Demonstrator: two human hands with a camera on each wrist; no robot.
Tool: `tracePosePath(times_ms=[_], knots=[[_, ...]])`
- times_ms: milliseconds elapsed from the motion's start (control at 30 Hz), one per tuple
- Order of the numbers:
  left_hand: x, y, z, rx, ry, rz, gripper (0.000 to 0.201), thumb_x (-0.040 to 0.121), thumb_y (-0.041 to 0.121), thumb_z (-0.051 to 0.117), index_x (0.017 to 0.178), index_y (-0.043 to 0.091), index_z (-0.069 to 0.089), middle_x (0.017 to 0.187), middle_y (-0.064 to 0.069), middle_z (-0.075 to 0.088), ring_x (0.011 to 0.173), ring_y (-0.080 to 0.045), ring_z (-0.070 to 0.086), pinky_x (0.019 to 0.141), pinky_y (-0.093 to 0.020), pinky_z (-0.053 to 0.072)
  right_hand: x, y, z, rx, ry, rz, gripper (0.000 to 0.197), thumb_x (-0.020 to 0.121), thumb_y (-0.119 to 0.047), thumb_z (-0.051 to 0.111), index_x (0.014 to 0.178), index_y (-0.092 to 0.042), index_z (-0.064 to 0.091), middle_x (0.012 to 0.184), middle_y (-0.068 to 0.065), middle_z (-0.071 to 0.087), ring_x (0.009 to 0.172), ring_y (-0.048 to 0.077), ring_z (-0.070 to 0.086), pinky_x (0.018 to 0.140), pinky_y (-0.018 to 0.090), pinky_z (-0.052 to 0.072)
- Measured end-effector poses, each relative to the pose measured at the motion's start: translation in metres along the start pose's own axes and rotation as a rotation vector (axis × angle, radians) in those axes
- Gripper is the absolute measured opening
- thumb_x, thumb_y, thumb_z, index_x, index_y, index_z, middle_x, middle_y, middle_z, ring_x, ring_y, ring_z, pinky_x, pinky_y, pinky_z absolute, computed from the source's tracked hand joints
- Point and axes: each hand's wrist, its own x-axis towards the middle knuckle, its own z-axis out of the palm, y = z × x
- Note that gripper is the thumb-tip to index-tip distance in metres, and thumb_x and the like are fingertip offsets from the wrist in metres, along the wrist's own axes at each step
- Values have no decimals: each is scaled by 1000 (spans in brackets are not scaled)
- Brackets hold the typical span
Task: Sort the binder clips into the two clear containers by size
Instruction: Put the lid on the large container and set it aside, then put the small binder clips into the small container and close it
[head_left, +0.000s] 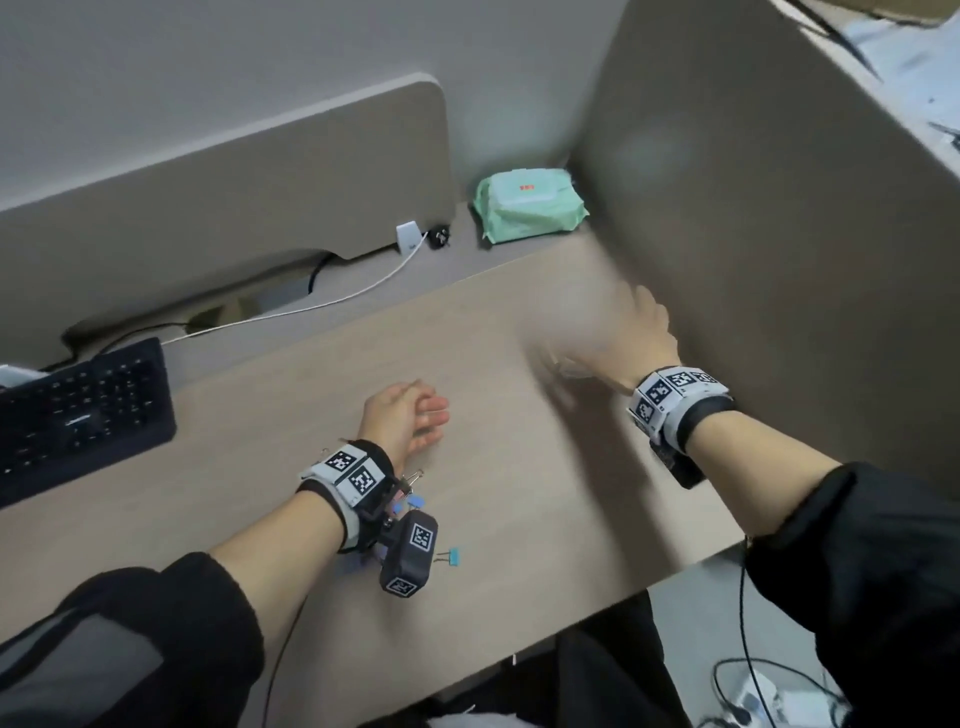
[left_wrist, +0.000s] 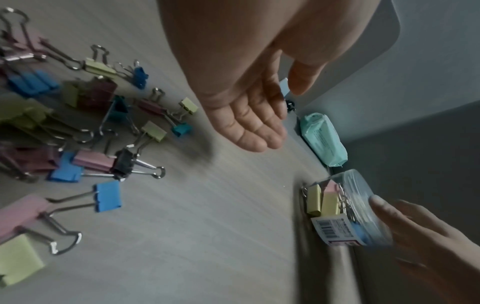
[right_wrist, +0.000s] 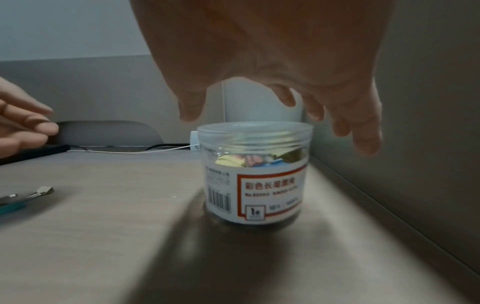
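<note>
The pale wood-grain table (head_left: 322, 415) runs up against grey partition panels (head_left: 753, 208) at the back and on the right side. A black keyboard (head_left: 78, 415) lies at its left edge, and a mint-green pack of wipes (head_left: 527, 205) sits in the far corner. Near the right panel stands a clear container (right_wrist: 255, 174), upright, lid on, with a white label bearing a barcode; yellow, pink and blue clips show through its wall. The right hand (right_wrist: 272, 72) hangs just over the lid, its grip wide, fingers spread and pointing down; whether a fingertip touches the lid cannot be told, and the head view is blurred there. The left hand (left_wrist: 241, 82) is over the middle of the table, palm showing, its grip wide and holding nothing. Under and beside the left wrist lies a loose heap of binder clips (left_wrist: 85, 123), large and small, in pink, blue, yellow, teal and maroon, well apart from the container.
</note>
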Motion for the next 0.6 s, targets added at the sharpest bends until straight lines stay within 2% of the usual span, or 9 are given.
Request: tracePosePath(times_ms=[100, 233, 333, 433, 500, 600], knots=[[4, -2, 8, 44, -27, 7, 11, 104, 18, 53, 100, 11, 61, 93, -10, 72, 72, -19, 68, 61, -29, 54, -21, 28, -4, -31, 8, 111, 94, 70, -70, 64, 137, -13, 31, 140, 12, 37, 127, 36, 35, 94, 53, 41], [4, -12, 13, 76, -39, 3, 16, 105, 19, 52, 93, 13, 60, 91, -10, 71, 70, -18, 67, 61, -29, 54, -51, 61, 4, -276, -123, 281, 63, 83, -51, 59, 131, -14, 42, 134, 12, 43, 125, 35, 37, 99, 52, 37], [-1, -24, 14, 91, -63, -14, 15, 105, 20, 52, 94, 14, 60, 91, -10, 71, 70, -18, 67, 63, -30, 54, -70, 77, 16, -319, -209, 385, 45, 87, -33, 52, 129, -19, 43, 132, 10, 41, 122, 35, 38, 95, 52, 40], [-7, -35, 9, 91, -75, -21, 16, 106, 23, 53, 97, 13, 62, 94, -10, 71, 71, -18, 67, 64, -32, 55, -80, 77, 23, -293, -244, 356, 39, 92, -26, 47, 129, -16, 43, 130, 13, 39, 117, 36, 41, 80, 43, 43], [-14, -42, 1, 88, -62, -22, 16, 106, 23, 53, 99, 13, 62, 96, -11, 72, 70, -18, 67, 62, -30, 55, -83, 63, 25, -268, -233, 292, 37, 91, -25, 47, 125, -12, 44, 128, 15, 43, 115, 39, 45, 81, 41, 43], [-22, -47, -10, 81, -60, -34, 16, 105, 27, 55, 101, 13, 62, 104, -14, 73, 72, -17, 67, 61, -30, 54, -86, 29, 24, -125, -244, 184, 45, 83, -37, 56, 117, -11, 40, 119, 16, 51, 107, 39, 54, 83, 40, 44]])
